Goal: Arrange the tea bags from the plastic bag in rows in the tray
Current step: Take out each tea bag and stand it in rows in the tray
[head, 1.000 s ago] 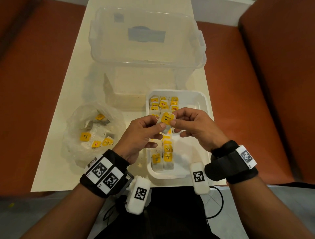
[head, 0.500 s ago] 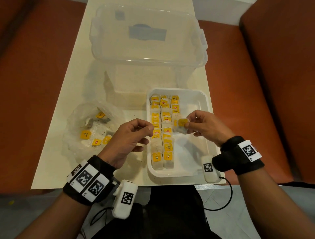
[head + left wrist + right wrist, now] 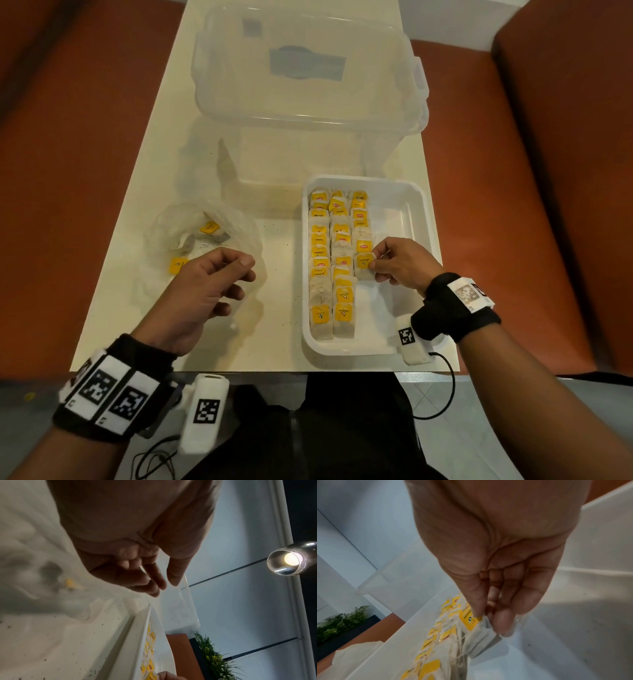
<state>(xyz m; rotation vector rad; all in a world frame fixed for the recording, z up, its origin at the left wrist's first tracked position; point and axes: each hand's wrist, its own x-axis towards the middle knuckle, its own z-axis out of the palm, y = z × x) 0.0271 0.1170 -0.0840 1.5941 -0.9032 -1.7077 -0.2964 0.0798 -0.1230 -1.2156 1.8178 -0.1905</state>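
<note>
the right hand (image 3: 400,263) pinches a tea bag (image 3: 363,265) between thumb and fingertips (image 3: 503,623), holding it low in the white tray (image 3: 416,219), at the near end of the third row. just to the left of that grip lie two longer rows of tea bags (image 3: 330,260) with yellow tags. the left hand (image 3: 209,291) hovers with fingers loosely curled and holds nothing, over the near edge of the plastic bag (image 3: 191,229), which has a few tea bags inside. beyond both hands stands a clear box (image 3: 301,68) on the table (image 3: 137,274).
</note>
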